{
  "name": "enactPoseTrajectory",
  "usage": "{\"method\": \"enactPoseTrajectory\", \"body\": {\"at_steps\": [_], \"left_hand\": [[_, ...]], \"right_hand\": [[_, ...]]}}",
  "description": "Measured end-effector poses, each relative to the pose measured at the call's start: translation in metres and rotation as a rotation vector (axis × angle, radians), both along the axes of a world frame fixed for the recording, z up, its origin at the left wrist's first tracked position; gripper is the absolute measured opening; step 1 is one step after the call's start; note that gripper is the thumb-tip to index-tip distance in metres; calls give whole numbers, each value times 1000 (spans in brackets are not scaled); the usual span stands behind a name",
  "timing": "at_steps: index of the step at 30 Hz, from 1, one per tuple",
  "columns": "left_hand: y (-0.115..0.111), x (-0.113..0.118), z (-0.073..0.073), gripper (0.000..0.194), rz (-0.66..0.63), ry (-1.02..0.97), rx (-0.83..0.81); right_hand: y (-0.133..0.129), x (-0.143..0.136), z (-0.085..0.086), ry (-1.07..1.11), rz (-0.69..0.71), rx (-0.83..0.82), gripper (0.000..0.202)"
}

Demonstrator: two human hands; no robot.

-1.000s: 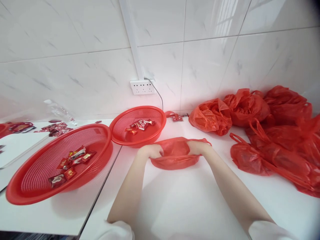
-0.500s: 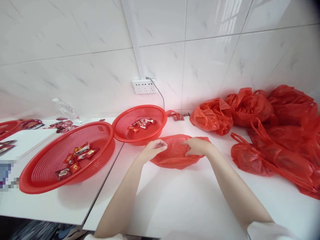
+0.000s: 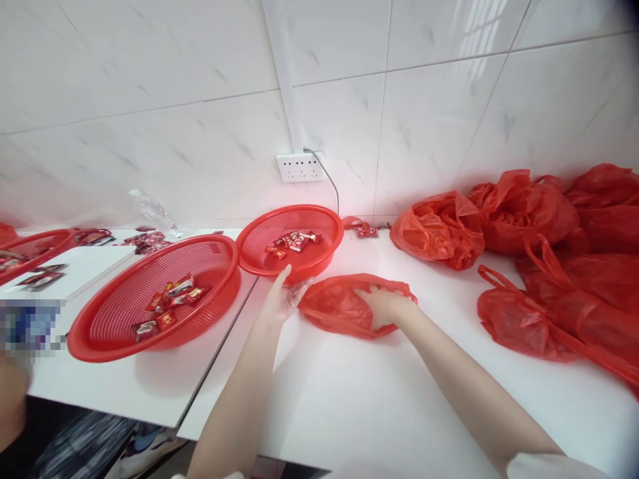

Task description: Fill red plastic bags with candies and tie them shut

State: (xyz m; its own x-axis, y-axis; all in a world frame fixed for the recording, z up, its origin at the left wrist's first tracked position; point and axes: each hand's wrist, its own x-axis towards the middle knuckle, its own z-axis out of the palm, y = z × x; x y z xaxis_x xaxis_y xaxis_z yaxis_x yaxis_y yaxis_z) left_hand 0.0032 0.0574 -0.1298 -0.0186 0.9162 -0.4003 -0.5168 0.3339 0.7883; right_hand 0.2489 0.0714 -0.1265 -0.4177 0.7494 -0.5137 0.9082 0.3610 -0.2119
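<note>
Broadly, beyond the fingers of our left hand and right hand, we face a tiled wall, its top running out of view. Below our fingers we have a white table, partly covered by our forearms. To the right of our right fingers lies a heap of red bags, cut off at the edge; we cannot make out what they hold. Well to the left of our left fingers stands the big basket, and just beyond those fingers the smaller basket; we cannot tell whether our fingertips touch its near side. Farther left, another person's arm is mostly cut off, and a blurred patch hides what is above it. The open bag we are handling sits on the table between our hands. Our right fingers are inside it, spread apart, partly lost among the folds. Our left fingers are wide and empty, just beside the bag's left edge; contact there is unclear. Beyond them at far left, a clear bottle fades into the wall; straight beyond them is a socket. Smallest are the wrapped packets in both baskets, their print unreadable to us.
</note>
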Motion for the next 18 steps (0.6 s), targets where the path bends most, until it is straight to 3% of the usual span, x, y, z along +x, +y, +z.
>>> {"method": "enactPoseTrajectory", "body": {"at_steps": [5, 12, 18], "left_hand": [[7, -3, -6, 38, 97, -167, 80], [5, -2, -20, 25, 149, -122, 87], [7, 11, -44, 19, 160, -6, 120]], "right_hand": [[-2, 7, 13, 187, 81, 118, 65], [-8, 13, 28, 308, 95, 89, 53], [-4, 18, 28, 477, 142, 298, 37]]}}
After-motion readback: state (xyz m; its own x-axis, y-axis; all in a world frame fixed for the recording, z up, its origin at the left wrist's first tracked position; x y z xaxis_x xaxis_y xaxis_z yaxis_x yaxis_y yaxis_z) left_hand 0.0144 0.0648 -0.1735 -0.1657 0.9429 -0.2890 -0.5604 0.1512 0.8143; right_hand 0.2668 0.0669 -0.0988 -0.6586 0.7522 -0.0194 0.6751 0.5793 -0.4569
